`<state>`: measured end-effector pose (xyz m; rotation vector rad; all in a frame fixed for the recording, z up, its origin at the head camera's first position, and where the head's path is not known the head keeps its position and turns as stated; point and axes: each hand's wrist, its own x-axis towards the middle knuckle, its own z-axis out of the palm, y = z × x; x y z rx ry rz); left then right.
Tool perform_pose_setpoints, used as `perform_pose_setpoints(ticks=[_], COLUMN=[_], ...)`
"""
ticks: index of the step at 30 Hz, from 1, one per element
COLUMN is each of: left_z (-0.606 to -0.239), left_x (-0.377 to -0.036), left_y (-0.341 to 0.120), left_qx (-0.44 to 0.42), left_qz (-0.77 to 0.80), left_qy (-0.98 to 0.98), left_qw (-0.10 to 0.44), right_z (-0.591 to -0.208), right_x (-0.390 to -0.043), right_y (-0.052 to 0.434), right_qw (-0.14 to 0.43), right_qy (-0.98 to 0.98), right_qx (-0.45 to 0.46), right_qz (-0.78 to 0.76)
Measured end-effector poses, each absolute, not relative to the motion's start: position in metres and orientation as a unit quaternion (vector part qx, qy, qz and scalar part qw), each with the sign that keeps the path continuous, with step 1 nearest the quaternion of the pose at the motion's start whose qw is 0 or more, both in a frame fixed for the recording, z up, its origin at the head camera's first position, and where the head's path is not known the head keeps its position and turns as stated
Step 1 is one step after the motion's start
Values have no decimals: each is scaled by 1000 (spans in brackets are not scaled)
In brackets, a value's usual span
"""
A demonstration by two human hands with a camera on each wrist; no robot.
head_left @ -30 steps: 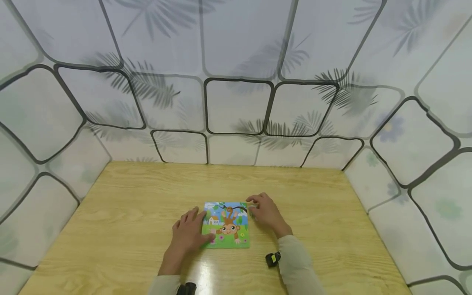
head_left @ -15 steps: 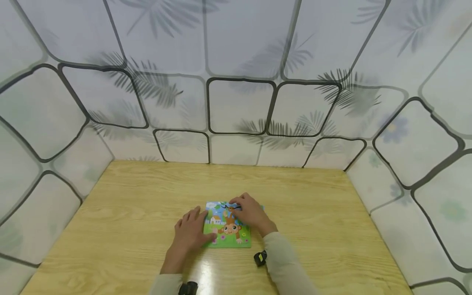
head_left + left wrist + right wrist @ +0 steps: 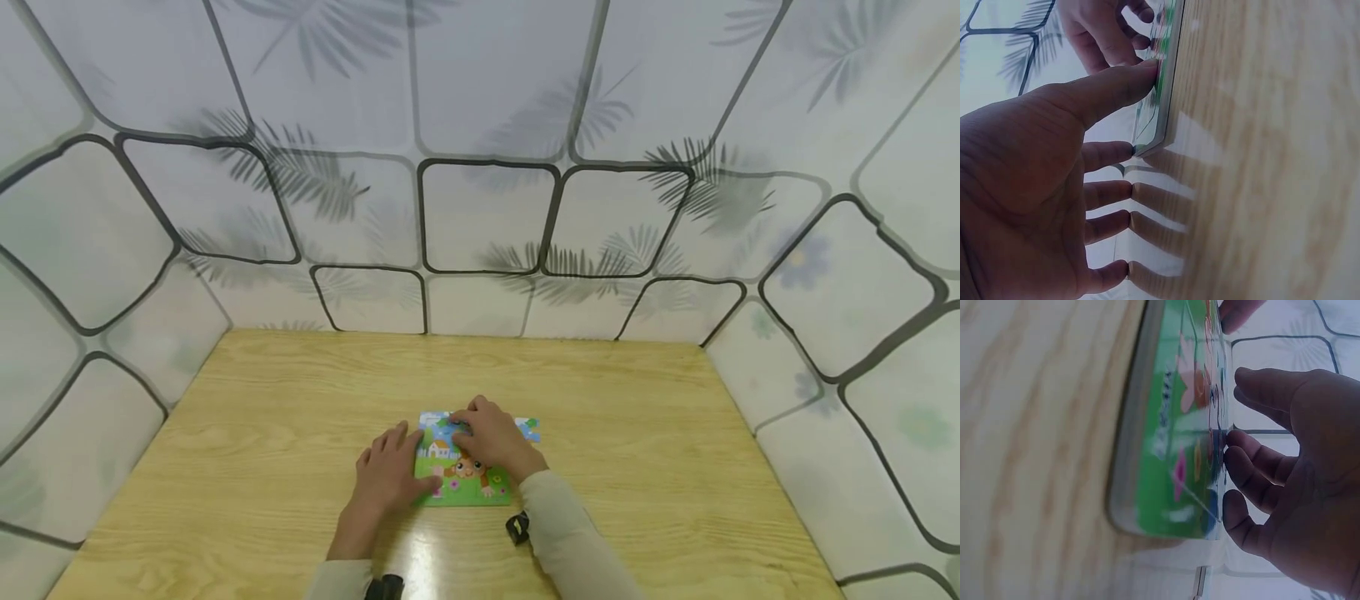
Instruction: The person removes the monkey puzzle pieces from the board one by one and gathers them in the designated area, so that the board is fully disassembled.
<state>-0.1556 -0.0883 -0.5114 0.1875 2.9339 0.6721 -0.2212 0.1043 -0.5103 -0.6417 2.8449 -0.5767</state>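
A square jigsaw puzzle (image 3: 457,492) with a cartoon monkey lies flat on the table. My left hand (image 3: 384,479) rests at its left edge: the thumb (image 3: 1129,84) presses on the top face, and the other fingertips touch the table, the nearest at the board's corner. Over the upper part of the board is my right hand (image 3: 491,435), hiding the picture there. Its fingers (image 3: 1254,478) are bent, with tips at the board's face. The thumb stands slightly off the surface. A blue-and-green puzzle piece (image 3: 531,428) lies just right of the board, partly behind that hand.
The wood-grain table (image 3: 315,392) extends around the board. Walls (image 3: 480,217) with a stone-and-leaf pattern enclose its back and sides. A black wrist device (image 3: 517,527) is on the right forearm, another (image 3: 385,587) on the left.
My right hand has moved left from beside the board's right edge to over its upper part. The blue-and-green piece is now visible to the right. My left hand has stayed in place.
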Motion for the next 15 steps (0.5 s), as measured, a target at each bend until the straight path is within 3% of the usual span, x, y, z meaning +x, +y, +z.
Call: perform_pose_setpoints(ticks=[15], left_z=[-510], left_x=[-156], left_y=[-88], left_qx=[62], left_qz=[214], left_qy=[973], left_qw=[62], right_z=[-509], right_x=[-222], right_y=[98], right_qw=[86], right_qy=[961], right_qx=[-220], right_qz=[-146])
